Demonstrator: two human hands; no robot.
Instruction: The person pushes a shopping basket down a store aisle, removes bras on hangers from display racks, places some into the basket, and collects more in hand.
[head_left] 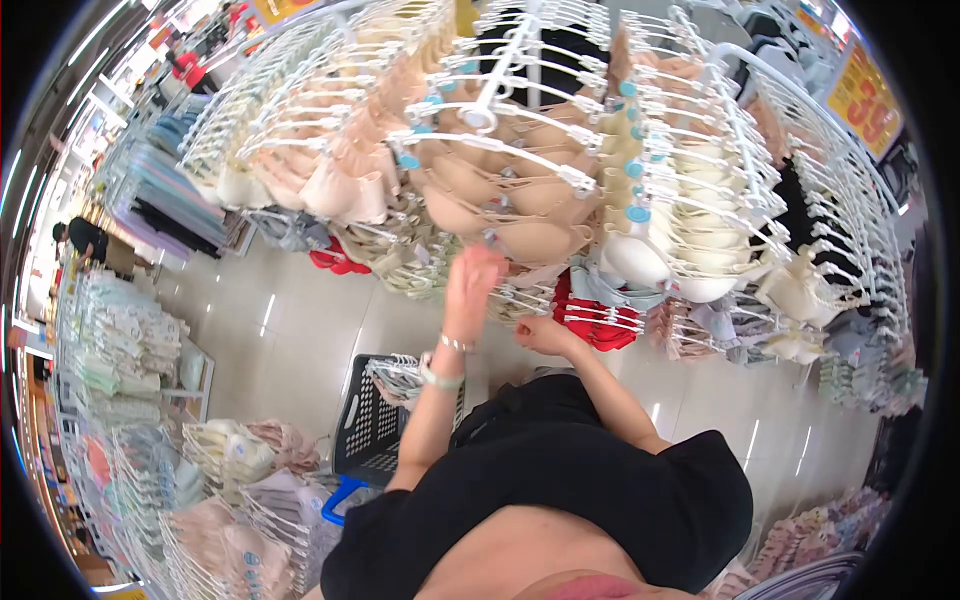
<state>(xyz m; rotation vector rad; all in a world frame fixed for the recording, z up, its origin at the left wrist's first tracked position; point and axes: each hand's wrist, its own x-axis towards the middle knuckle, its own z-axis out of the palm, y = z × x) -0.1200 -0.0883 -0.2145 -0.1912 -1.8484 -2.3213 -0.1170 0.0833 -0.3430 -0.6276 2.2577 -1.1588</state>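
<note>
Left grip (477,277) just beside the front beige bra (545,241), right grip (541,336) farther off, both holds unclear

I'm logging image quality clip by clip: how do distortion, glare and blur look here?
Head view: strong fisheye distortion, with black corners; head view: glare streaks from reflected light on the tiled floor; head view: the left hand looks slightly soft, perhaps motion blur, while the beige bras beside it look somewhat clearer.

Tan bras (545,241) (smooth and rounded) hang layered from white hangers (575,178).
</note>
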